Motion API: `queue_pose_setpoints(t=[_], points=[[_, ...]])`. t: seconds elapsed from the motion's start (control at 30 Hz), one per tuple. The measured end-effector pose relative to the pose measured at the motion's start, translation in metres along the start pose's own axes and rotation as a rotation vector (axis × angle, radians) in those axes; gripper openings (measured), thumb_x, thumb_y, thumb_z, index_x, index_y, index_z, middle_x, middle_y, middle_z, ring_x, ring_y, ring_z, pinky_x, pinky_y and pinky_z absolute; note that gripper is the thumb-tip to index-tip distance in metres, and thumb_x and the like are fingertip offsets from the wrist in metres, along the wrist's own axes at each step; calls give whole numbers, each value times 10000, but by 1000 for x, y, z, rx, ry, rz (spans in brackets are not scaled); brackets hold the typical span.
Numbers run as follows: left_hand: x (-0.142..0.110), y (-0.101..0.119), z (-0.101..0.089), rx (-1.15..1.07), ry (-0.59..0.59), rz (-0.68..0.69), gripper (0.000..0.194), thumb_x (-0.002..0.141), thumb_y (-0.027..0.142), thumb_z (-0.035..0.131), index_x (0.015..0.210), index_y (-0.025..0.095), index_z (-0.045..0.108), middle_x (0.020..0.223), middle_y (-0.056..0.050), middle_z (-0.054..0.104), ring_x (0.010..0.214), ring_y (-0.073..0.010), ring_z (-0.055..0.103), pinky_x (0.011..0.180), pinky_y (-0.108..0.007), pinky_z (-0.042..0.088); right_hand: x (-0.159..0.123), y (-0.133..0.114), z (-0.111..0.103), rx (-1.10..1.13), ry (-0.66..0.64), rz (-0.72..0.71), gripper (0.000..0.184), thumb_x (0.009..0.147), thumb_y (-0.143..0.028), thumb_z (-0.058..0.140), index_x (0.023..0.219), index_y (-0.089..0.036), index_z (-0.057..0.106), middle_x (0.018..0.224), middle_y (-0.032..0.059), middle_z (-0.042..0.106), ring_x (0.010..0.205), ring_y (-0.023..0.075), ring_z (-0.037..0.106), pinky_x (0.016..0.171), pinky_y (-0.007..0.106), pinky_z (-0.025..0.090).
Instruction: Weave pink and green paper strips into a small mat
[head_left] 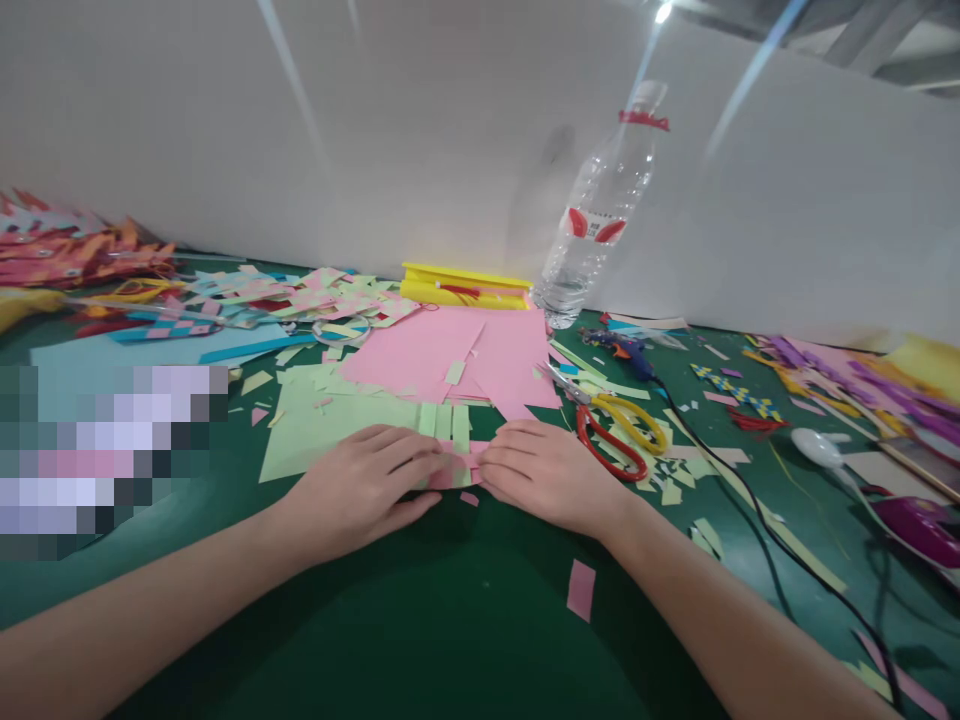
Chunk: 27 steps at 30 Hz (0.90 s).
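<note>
My left hand (375, 475) and my right hand (544, 475) meet over a small piece of woven pink and light green paper strips (454, 468) lying low on the table. My left fingers are bent together over its left part, with the thumb at the near edge. The fingers of my right hand press close together on its right end, their tips partly hiding it. Narrow green strips (460, 424) stick out from the far side of the weave. Beyond my hands lie pink paper sheets (405, 350), and a green sheet (300, 425) extends beside my left hand.
Scissors with red and yellow handles (611, 460) lie right of my right hand. A plastic bottle (596, 215) leans by the grey wall near a yellow folded strip (469, 290). A glue gun (626, 350) trails a black cord (720, 460). Paper scraps (322, 295) cover the back.
</note>
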<state>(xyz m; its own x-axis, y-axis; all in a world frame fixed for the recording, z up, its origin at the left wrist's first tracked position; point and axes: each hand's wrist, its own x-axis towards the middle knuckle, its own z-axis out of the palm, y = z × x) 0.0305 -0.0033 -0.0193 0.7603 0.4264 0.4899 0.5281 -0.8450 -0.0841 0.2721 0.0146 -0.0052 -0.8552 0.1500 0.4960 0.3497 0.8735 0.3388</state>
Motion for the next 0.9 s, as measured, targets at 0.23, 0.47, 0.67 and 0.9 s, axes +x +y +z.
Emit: queue_pose_setpoints(t=[0.23, 0.47, 0.67, 0.9], points=[[14, 5, 4, 59, 44, 70, 223, 943, 260, 515, 1102, 138, 613, 1052, -81, 719, 936, -220, 670, 850, -382, 539, -2, -1, -1, 41, 45, 58, 150, 890, -113, 553, 838, -138, 691, 838, 18, 750, 795, 147, 675, 734, 280, 548], [18, 3, 8, 70, 169, 168, 199, 940, 110, 464, 1014, 135, 647, 979, -55, 754, 878, -183, 709, 798, -324, 586, -2, -1, -1, 74, 59, 78, 192, 917, -166, 541, 827, -128, 707, 836, 29, 758, 795, 147, 696, 725, 276, 563], [14, 3, 7, 69, 124, 172, 253, 956, 115, 415, 1031, 147, 654, 985, -54, 756, 936, -191, 709, 766, -300, 608, -4, 0, 0, 94, 18, 60, 204, 918, -142, 535, 835, -129, 722, 894, 29, 763, 825, 153, 699, 732, 289, 567], [12, 6, 8, 96, 113, 187, 272, 964, 91, 381, 1032, 115, 643, 989, -66, 756, 940, -204, 710, 738, -310, 617, -5, 0, -2, 75, -20, 36, 240, 934, -130, 503, 839, -129, 724, 939, 20, 761, 838, 151, 701, 722, 286, 563]])
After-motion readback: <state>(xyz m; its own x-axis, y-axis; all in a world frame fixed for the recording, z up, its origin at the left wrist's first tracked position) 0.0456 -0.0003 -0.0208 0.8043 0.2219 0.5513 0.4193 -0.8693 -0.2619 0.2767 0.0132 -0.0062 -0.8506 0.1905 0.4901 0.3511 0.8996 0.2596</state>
